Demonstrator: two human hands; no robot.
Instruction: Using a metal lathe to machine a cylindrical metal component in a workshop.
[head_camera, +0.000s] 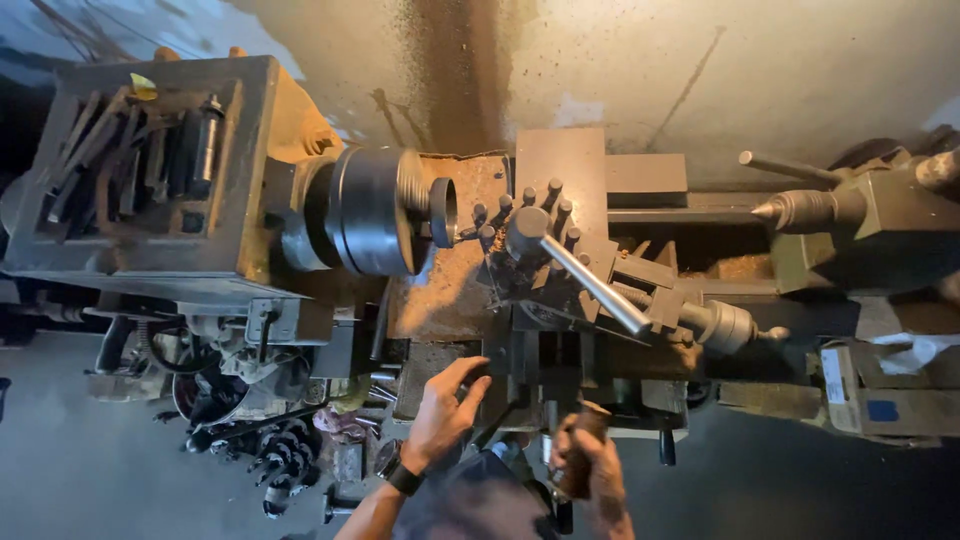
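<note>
Two hands at the lathe carriage (545, 350)

Right hand (585, 455) wraps a brown, rigid, likely greasy crank handle (583, 450) below the carriage; left hand (442, 410) rests half-open, empty, at its left edge.

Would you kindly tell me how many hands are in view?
2: the left hand open near the lathe carriage, the right hand gripping a brown handle.

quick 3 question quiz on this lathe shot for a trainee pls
1. True or false: the right hand grips a brown handle.
2. Which hand is open with fingers spread? A left hand B right hand
3. Fill in: the ring-shaped part sits in the ____, left of the tool post.

Key: 1 true; 2 A; 3 chuck
</note>
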